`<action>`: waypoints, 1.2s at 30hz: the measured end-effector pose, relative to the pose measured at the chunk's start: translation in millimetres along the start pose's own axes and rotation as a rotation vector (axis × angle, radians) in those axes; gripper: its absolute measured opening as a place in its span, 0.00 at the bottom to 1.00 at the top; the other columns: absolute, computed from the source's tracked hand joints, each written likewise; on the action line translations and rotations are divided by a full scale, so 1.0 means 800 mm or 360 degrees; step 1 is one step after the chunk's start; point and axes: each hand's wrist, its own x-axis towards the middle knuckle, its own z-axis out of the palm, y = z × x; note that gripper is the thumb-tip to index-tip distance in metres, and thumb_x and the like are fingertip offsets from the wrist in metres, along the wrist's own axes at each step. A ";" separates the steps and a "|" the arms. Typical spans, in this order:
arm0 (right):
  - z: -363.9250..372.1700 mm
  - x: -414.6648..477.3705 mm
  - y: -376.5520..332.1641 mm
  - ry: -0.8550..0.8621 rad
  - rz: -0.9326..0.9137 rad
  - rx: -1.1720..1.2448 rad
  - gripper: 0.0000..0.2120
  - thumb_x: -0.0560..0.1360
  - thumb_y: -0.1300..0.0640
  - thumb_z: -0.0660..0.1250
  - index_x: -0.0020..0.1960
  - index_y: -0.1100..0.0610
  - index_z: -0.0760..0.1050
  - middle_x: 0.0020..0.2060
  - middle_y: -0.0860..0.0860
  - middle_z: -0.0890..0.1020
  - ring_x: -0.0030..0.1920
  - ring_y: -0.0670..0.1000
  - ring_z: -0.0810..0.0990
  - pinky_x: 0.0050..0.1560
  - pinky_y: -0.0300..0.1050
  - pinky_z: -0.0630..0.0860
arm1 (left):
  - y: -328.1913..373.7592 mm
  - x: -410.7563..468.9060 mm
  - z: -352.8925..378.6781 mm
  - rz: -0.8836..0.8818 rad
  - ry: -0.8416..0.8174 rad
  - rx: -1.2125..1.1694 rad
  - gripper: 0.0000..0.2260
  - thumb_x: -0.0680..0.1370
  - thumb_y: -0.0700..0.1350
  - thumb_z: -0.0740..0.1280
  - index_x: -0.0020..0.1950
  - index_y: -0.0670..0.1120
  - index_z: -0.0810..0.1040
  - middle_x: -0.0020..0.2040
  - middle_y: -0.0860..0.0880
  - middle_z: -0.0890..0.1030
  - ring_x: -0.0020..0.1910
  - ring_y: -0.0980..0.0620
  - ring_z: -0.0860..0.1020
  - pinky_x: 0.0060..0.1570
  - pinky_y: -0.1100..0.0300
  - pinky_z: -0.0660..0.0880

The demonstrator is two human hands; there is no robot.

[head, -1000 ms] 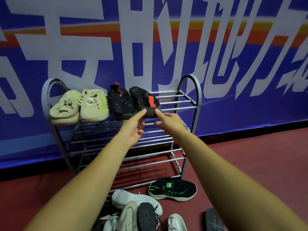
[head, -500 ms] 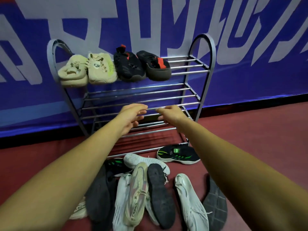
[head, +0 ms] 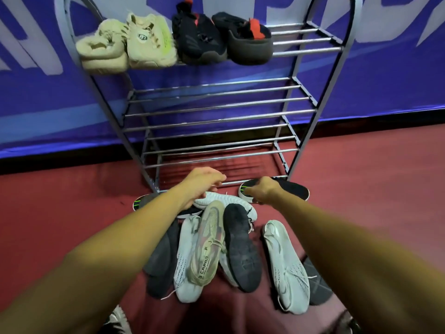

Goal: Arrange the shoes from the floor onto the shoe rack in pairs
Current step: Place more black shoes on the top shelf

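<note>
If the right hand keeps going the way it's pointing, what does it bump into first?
Most likely the black shoe with green stripes on the floor. The right hand hovers right over its toe end, fingers pointing down-left at it. Whether they already touch is unclear.

Indoor sports hall or gym — a dark red rubber-like floor (head: 72,213) meets a wall covered by a large blue banner (head: 385,80) with oversized white lettering; a metal shoe rack (head: 216,112) stands against it — sports shoes (head: 207,244) lie heaped in front.

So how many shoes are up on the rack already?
4, all on the top shelf: two beige shoes on the left, two black-and-red shoes beside them.
</note>
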 end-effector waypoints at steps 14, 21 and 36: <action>0.103 0.047 0.085 -0.0431 0.0320 -0.0248 0.16 0.71 0.44 0.76 0.39 0.56 0.76 0.32 0.51 0.79 0.29 0.49 0.74 0.35 0.40 0.74 | -0.174 0.037 0.098 -0.0578 -0.0054 -0.0350 0.05 0.78 0.48 0.71 0.48 0.47 0.78 0.40 0.49 0.78 0.34 0.54 0.74 0.31 0.63 0.62; 0.136 0.054 0.093 -0.0430 0.0338 -0.0040 0.28 0.69 0.42 0.77 0.61 0.59 0.79 0.55 0.56 0.85 0.45 0.53 0.79 0.47 0.43 0.76 | -0.192 0.048 0.113 -0.0564 0.0077 -0.0247 0.11 0.74 0.48 0.74 0.52 0.49 0.75 0.45 0.46 0.82 0.39 0.50 0.80 0.27 0.65 0.68; 0.011 -0.012 0.038 -0.0210 -0.0029 0.0511 0.16 0.69 0.59 0.79 0.55 0.59 0.81 0.41 0.49 0.83 0.32 0.44 0.80 0.27 0.31 0.74 | -0.062 0.017 0.083 -0.0086 0.0188 -0.0282 0.11 0.75 0.52 0.72 0.54 0.53 0.77 0.41 0.48 0.80 0.34 0.52 0.76 0.28 0.63 0.68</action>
